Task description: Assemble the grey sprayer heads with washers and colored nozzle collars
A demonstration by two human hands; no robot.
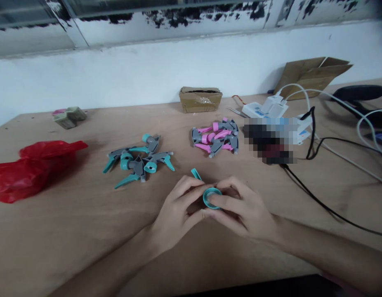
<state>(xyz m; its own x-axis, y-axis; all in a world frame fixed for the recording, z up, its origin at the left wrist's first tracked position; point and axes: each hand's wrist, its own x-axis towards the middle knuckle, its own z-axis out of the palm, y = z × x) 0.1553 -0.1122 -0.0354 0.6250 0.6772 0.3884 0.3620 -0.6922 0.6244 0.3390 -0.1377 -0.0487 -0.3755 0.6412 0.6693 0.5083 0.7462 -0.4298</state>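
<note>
Between my two hands is a teal spray trigger head [206,198], its round collar facing up toward me and its teal lever poking out past my left fingers. My left hand [183,202] is closed around its body, which is mostly hidden. My right hand [245,206] grips the collar from the other side, with a finger reaching into the ring. Beyond my left hand lies a pile of grey and teal spray trigger heads [140,159]. Farther off, straight ahead, sits a cluster of grey and pink spray trigger heads [215,137].
A red plastic bag [39,169] lies at the left. Small bundled blocks [69,117] and an open cardboard box [200,100] stand toward the wall. On the right are a white power strip [265,109], cables, a larger carton [308,76] and a blurred-out patch.
</note>
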